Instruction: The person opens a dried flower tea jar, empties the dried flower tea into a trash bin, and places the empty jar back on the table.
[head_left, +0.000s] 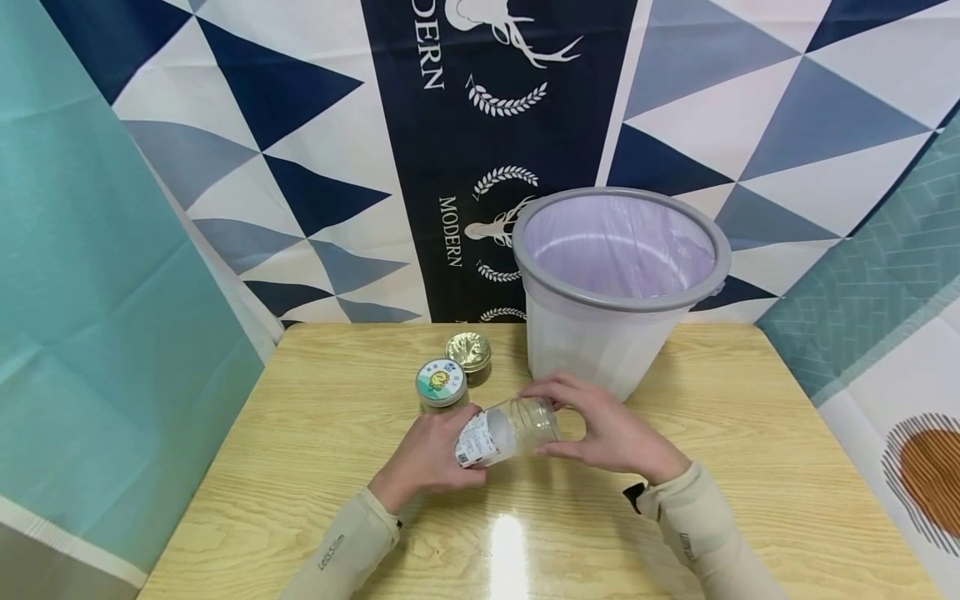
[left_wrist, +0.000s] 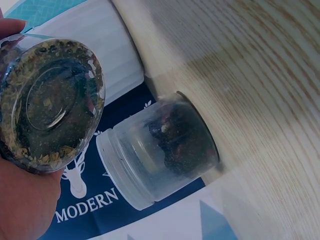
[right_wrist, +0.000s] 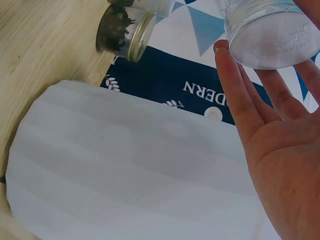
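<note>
A clear jar (head_left: 480, 440) with a white label lies tilted between my two hands, its see-through end toward the right. My left hand (head_left: 431, 454) grips the labelled part. In the left wrist view, dried flakes like herbs or tea show through the base of the jar (left_wrist: 52, 102). My right hand (head_left: 607, 429) has its thumb and fingers round the opposite end. The right wrist view shows that clear, embossed end (right_wrist: 275, 42), seemingly a lid, with fingertips at its edge. Just beyond the left hand stands a jar with a green-and-white top (head_left: 441, 383).
A gold-lidded jar (head_left: 469, 354) with dark contents stands behind the green-topped one. To the right, a white bin (head_left: 585, 342) with a grey rim and a purplish liner stands at the table's back edge. Patterned cloth (head_left: 315, 167) hangs behind the wooden table (head_left: 300, 433).
</note>
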